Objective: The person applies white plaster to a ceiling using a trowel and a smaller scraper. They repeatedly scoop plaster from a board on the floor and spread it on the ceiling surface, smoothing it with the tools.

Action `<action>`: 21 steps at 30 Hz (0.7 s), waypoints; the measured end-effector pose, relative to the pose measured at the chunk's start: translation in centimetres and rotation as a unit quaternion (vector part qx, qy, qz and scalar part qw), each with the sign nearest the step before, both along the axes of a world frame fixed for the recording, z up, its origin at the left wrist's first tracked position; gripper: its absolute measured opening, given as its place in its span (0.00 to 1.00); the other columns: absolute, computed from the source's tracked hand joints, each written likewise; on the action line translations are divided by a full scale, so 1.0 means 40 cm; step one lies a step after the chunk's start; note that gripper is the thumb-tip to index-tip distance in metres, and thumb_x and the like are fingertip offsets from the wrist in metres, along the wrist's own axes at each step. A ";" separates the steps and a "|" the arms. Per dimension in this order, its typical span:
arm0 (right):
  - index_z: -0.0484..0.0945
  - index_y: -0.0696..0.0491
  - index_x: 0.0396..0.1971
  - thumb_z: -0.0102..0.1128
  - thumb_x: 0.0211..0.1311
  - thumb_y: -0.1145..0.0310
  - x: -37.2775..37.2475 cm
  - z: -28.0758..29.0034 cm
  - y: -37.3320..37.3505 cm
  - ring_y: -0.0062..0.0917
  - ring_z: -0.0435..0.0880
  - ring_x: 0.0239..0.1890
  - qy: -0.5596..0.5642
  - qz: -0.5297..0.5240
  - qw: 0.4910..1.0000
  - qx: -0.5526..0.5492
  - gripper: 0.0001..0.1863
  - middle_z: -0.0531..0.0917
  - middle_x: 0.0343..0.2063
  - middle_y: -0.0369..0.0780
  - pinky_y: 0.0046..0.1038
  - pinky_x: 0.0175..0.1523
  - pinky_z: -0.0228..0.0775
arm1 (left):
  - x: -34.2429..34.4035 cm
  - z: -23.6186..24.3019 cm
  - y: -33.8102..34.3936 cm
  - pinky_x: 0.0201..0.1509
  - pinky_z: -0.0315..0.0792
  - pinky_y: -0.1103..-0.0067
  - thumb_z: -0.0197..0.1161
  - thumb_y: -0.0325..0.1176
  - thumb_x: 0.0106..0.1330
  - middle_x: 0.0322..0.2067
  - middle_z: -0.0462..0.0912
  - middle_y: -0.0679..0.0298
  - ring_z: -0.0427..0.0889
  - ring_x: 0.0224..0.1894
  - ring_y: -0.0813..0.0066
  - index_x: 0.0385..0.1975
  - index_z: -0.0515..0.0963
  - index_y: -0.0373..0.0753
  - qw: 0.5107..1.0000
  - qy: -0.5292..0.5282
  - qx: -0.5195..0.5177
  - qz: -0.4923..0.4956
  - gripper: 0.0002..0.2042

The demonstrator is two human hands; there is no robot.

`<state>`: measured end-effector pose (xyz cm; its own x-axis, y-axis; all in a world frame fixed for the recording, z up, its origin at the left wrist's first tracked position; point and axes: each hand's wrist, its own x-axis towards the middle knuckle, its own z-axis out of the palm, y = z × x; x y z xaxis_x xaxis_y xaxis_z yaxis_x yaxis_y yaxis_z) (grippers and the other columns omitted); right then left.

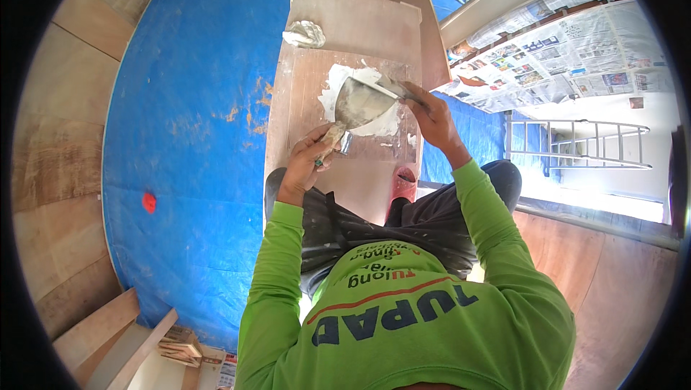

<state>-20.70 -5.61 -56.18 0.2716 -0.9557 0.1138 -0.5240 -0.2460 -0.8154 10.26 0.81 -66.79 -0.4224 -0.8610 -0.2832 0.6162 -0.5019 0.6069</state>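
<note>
My left hand point(306, 159) is closed around the handle of a wide putty knife point(360, 108), its triangular blade smeared with grey-white residue. In my right hand point(435, 122) is a second scraper point(392, 88), seen nearly edge-on, its blade lying against the far edge of the first blade. Both tools are over a patch of white putty point(384, 128) spread on a wooden board point(353, 19) in front of me. Farther off, a whitish lump point(304, 34) sits at the board's left edge. The exact contact between the blades is hard to make out.
Blue tarp point(194, 102) covers the floor on the left, with a red spot point(149, 203) on it. A red container point(404, 182) stands near my legs. Newspaper-covered panels point(561, 51) and a metal ladder point(579, 144) are at right. Wooden pieces point(180, 347) lie lower left.
</note>
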 end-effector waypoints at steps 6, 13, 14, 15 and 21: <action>0.79 0.53 0.66 0.51 0.67 0.88 0.003 0.112 0.087 0.44 0.84 0.64 0.054 0.063 0.987 -0.139 0.29 0.84 0.60 0.52 0.36 0.68 0.77 | -0.021 0.131 0.011 0.27 0.61 0.87 0.61 0.27 0.74 0.43 0.83 0.63 0.70 0.26 0.87 0.69 0.72 0.30 0.996 -0.038 -0.074 0.017 0.24; 0.79 0.50 0.66 0.50 0.54 0.91 -0.064 0.185 0.114 0.50 0.82 0.64 0.219 0.102 0.954 -0.175 0.37 0.82 0.64 0.48 0.44 0.68 0.77 | -0.043 0.180 0.099 0.30 0.62 0.85 0.61 0.26 0.74 0.45 0.83 0.66 0.70 0.29 0.86 0.69 0.72 0.31 0.990 -0.076 -0.114 0.022 0.24; 0.79 0.50 0.66 0.50 0.54 0.91 -0.072 0.194 0.118 0.50 0.81 0.64 0.238 0.106 0.945 -0.196 0.38 0.81 0.64 0.48 0.44 0.68 0.76 | -0.044 0.183 0.113 0.30 0.63 0.85 0.60 0.26 0.75 0.45 0.83 0.66 0.70 0.29 0.85 0.70 0.71 0.31 0.991 -0.077 -0.112 0.019 0.24; 0.79 0.50 0.66 0.51 0.53 0.91 -0.077 0.201 0.122 0.50 0.81 0.64 0.257 0.108 0.935 -0.218 0.38 0.81 0.65 0.48 0.44 0.69 0.76 | -0.044 0.187 0.124 0.31 0.63 0.85 0.60 0.25 0.75 0.45 0.83 0.66 0.70 0.30 0.85 0.70 0.70 0.32 0.991 -0.079 -0.110 0.017 0.24; 0.79 0.48 0.67 0.52 0.63 0.86 -0.078 0.193 0.185 0.47 0.84 0.62 0.171 -0.009 0.962 -0.212 0.32 0.85 0.58 0.48 0.41 0.65 0.80 | -0.030 0.210 0.189 0.35 0.69 0.83 0.58 0.22 0.77 0.48 0.81 0.64 0.74 0.34 0.83 0.70 0.66 0.35 0.975 -0.127 -0.166 0.069 0.23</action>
